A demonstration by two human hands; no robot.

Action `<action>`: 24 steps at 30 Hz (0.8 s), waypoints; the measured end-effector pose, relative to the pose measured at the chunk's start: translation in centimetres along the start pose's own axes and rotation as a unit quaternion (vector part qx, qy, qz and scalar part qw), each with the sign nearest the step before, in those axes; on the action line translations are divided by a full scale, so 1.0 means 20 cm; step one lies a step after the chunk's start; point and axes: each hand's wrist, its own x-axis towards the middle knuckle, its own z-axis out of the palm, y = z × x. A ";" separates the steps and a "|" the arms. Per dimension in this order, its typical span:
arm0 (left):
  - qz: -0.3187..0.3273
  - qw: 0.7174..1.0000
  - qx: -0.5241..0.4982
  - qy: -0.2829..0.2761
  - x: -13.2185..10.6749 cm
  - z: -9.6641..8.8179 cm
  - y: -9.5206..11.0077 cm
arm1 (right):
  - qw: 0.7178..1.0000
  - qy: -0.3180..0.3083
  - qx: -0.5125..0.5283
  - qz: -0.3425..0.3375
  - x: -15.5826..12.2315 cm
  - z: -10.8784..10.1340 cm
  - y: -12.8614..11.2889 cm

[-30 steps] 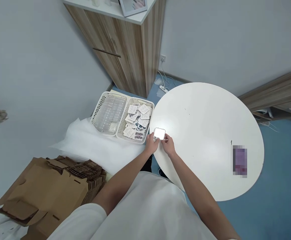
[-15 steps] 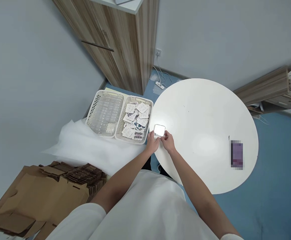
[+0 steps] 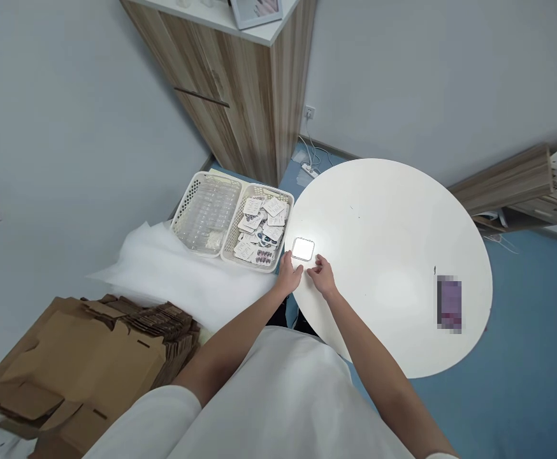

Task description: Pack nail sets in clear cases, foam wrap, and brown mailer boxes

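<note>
A small square clear case (image 3: 303, 248), bright with glare, lies flat on the round white table (image 3: 393, 255) near its left edge. My left hand (image 3: 289, 276) and my right hand (image 3: 324, 275) rest on the table just in front of the case. Their thumbs reach up toward its two near corners and their forefingers point at each other below it. Thumb and forefinger of each hand are apart and nothing is lifted. I cannot tell whether the thumbs touch the case.
Left of the table stand two white baskets: one with clear plastic cases (image 3: 206, 213), one with printed cards (image 3: 259, 233). White foam sheet (image 3: 183, 280) lies under them, with flattened cardboard boxes (image 3: 92, 357) nearer me. A blurred purple object (image 3: 449, 303) lies on the table's right. A wooden cabinet (image 3: 240, 83) stands behind.
Both hands gripped the case at its sides before; they have drawn back a little toward me, and the case now lies flat on the table.
</note>
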 end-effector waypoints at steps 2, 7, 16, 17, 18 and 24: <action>-0.002 1.000 -0.010 0.011 -0.04 0.01 -0.01 | 1.000 -0.008 -0.009 0.001 -0.03 -0.04 0.02; 0.003 0.998 -0.035 0.056 -0.22 0.04 -0.06 | 0.999 -0.037 -0.024 -0.010 -0.12 -0.15 0.07; 0.027 0.986 0.017 0.161 -0.55 -0.06 -0.22 | 0.978 -0.126 -0.069 -0.151 -0.26 -0.04 0.08; 0.019 0.984 0.039 0.175 -0.58 -0.09 -0.25 | 0.971 -0.151 -0.079 -0.170 -0.27 0.00 0.08; 0.012 0.980 0.064 0.187 -0.60 -0.13 -0.27 | 0.962 -0.178 -0.090 -0.189 -0.28 0.04 0.08; -0.047 0.959 0.160 0.229 -0.69 -0.36 -0.42 | 0.911 -0.302 -0.148 -0.239 -0.31 0.26 0.06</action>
